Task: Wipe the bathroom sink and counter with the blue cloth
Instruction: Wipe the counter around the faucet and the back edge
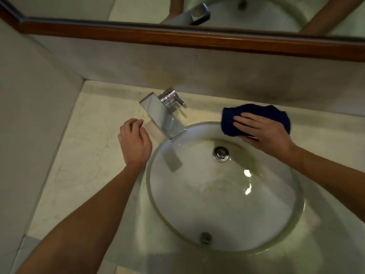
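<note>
The blue cloth [256, 112] lies bunched on the pale marble counter [88, 139] at the far right rim of the round white sink [227, 204]. My right hand [262, 131] presses flat on the cloth, fingers spread toward the left and thumb under its near edge. My left hand [134, 141] hovers over the counter just left of the sink, fingers loosely curled, holding nothing. A metal drain [221, 153] sits at the far side of the basin, which shows yellowish stains.
A square chrome faucet [164, 117] with a lever handle juts over the sink's far left rim, close to my left hand. A wall closes the counter on the left. Behind it rises a backsplash and a wood-framed mirror [197, 36].
</note>
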Demonstrator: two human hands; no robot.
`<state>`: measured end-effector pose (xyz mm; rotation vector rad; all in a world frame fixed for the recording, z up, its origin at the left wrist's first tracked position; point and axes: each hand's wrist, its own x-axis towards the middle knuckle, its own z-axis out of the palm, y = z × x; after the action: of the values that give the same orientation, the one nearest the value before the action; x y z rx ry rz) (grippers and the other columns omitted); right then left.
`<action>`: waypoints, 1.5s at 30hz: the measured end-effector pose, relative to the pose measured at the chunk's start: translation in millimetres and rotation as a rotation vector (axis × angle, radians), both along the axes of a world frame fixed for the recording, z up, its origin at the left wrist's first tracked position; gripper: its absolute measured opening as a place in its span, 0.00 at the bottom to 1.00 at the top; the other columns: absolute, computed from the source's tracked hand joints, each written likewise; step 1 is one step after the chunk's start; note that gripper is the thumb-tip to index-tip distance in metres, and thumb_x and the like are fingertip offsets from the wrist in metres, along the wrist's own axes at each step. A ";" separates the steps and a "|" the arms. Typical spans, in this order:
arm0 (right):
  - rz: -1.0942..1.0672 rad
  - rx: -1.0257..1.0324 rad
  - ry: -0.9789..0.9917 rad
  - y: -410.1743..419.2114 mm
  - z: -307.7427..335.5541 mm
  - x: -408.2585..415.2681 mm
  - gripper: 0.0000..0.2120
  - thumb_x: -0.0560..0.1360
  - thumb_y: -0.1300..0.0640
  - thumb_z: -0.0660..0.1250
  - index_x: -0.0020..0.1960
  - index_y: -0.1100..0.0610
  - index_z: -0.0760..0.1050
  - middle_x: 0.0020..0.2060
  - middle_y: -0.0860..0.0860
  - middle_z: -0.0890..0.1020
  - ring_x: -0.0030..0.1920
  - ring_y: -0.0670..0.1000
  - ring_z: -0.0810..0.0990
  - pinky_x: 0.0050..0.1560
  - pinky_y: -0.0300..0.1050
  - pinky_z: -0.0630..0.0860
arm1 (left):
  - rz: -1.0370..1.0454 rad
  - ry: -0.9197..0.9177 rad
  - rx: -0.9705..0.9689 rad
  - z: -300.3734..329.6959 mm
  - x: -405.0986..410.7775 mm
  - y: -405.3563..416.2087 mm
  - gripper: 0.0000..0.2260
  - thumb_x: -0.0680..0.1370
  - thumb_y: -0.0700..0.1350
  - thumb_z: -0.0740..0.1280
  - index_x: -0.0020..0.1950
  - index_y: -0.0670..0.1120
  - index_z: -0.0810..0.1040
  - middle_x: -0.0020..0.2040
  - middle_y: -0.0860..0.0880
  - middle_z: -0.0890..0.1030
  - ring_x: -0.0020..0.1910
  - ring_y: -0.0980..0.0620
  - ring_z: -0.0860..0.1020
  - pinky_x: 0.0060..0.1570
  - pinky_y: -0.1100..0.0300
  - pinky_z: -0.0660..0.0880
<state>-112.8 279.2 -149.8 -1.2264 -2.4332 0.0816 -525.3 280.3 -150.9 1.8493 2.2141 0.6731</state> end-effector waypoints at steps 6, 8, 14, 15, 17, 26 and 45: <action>-0.223 -0.070 0.081 -54.6 5.6 46.9 0.19 0.79 0.49 0.68 0.67 0.55 0.80 0.66 0.51 0.80 0.67 0.53 0.79 0.67 0.51 0.76 | 0.016 0.033 0.007 -1.2 4.1 -3.2 0.14 0.83 0.43 0.59 0.65 0.43 0.78 0.64 0.44 0.77 0.62 0.44 0.72 0.62 0.48 0.68; -0.303 -0.101 0.114 -45.2 4.1 31.4 0.18 0.80 0.50 0.69 0.67 0.56 0.80 0.66 0.51 0.80 0.67 0.54 0.79 0.68 0.51 0.75 | 0.018 0.043 0.010 -0.6 5.7 -3.3 0.14 0.83 0.43 0.59 0.65 0.42 0.79 0.63 0.44 0.77 0.61 0.44 0.72 0.61 0.48 0.69; -0.217 -0.201 0.091 32.8 14.8 -63.9 0.21 0.81 0.48 0.63 0.69 0.57 0.78 0.68 0.53 0.80 0.70 0.57 0.76 0.71 0.50 0.68 | 0.009 0.051 0.033 -1.6 4.2 -1.7 0.13 0.82 0.43 0.60 0.63 0.43 0.79 0.62 0.44 0.77 0.61 0.43 0.73 0.60 0.47 0.70; -0.174 -0.218 0.076 41.4 16.1 -79.8 0.21 0.81 0.48 0.62 0.70 0.56 0.77 0.69 0.53 0.79 0.71 0.56 0.75 0.72 0.50 0.68 | 0.004 0.049 0.035 -2.4 3.0 -0.9 0.13 0.82 0.43 0.60 0.63 0.43 0.79 0.62 0.44 0.77 0.61 0.43 0.73 0.60 0.47 0.70; -0.109 -0.235 0.065 50.4 15.2 -94.8 0.21 0.82 0.49 0.63 0.73 0.55 0.75 0.71 0.52 0.77 0.74 0.55 0.72 0.74 0.50 0.66 | -0.003 0.040 0.036 -3.8 1.0 -0.9 0.13 0.82 0.43 0.59 0.63 0.43 0.79 0.62 0.44 0.77 0.61 0.43 0.72 0.61 0.46 0.70; -0.228 -0.290 0.136 0.2 18.2 56.7 0.21 0.82 0.50 0.68 0.72 0.54 0.75 0.71 0.50 0.77 0.75 0.51 0.71 0.76 0.48 0.65 | -0.032 0.103 0.124 -6.7 -2.5 0.2 0.13 0.81 0.41 0.58 0.59 0.40 0.80 0.60 0.39 0.79 0.59 0.37 0.73 0.58 0.46 0.69; -0.728 -0.305 -0.120 -70.9 29.1 146.5 0.25 0.80 0.34 0.55 0.69 0.48 0.69 0.64 0.58 0.70 0.65 0.62 0.69 0.66 0.63 0.64 | -0.155 -0.098 -0.191 -2.6 104.3 -193.4 0.07 0.83 0.43 0.64 0.58 0.47 0.79 0.55 0.52 0.79 0.43 0.52 0.78 0.45 0.56 0.74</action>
<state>33.6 208.3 -120.8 -2.2303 -1.9581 0.1728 -421.1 86.8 -153.5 1.8267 1.9750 0.4937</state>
